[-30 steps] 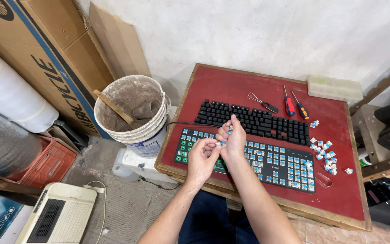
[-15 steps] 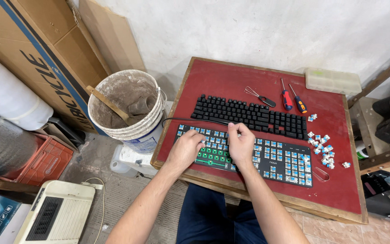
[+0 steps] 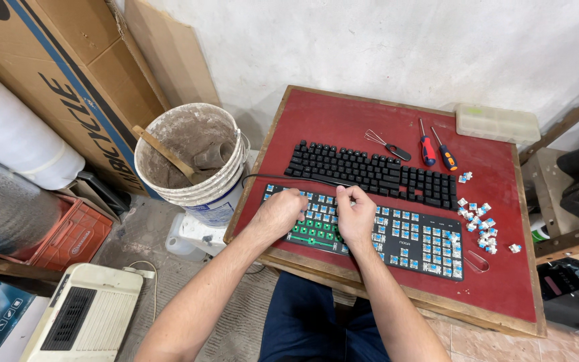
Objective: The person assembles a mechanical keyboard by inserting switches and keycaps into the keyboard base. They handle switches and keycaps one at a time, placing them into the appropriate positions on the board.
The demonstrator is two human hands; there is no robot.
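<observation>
A small red table [image 3: 343, 117] seen from above; on its near side lies a stripped keyboard [image 3: 403, 238] with bare blue switches and green board showing at its left; both hands rest on that left part. The left hand [image 3: 277, 213] lies curled, fingertips pressing the switches; the right hand [image 3: 355, 213], just beside it, pinches at a switch, though what it grips cannot be told. Farther off lies a black keyboard [image 3: 370, 173]; loose blue switches [image 3: 478, 221] sit to the right.
</observation>
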